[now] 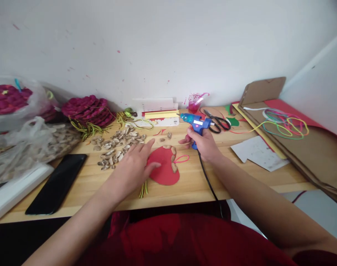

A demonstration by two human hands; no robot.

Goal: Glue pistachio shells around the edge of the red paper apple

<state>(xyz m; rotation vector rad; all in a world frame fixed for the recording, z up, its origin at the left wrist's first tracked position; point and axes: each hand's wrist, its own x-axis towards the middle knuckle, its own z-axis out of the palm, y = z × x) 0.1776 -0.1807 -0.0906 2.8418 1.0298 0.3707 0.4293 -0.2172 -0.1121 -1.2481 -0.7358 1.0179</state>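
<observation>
My right hand [205,144] is wrapped round a blue hot glue gun [194,121], its nozzle pointing left and a black cord hanging from the handle. My left hand [137,162] hovers or rests over the left edge of a red heart-shaped card [165,173], with thumb and fingers apart. Several peanut shell halves [174,159] sit along the card's upper right edge, and a pink loop of cord [182,159] sticks out there. Yellow-green strands [143,189] poke out below my left hand. More loose peanut shells [115,155] lie spread to the left of it.
A black phone [57,183] and plastic bags of shells [54,144] lie at the left. Stacked magenta shell pieces [88,111] stand by the wall. Scissors [219,120] and a cup of pink liquid [194,105] are at the back. Cardboard [303,155] with coloured cords [284,123] covers the right.
</observation>
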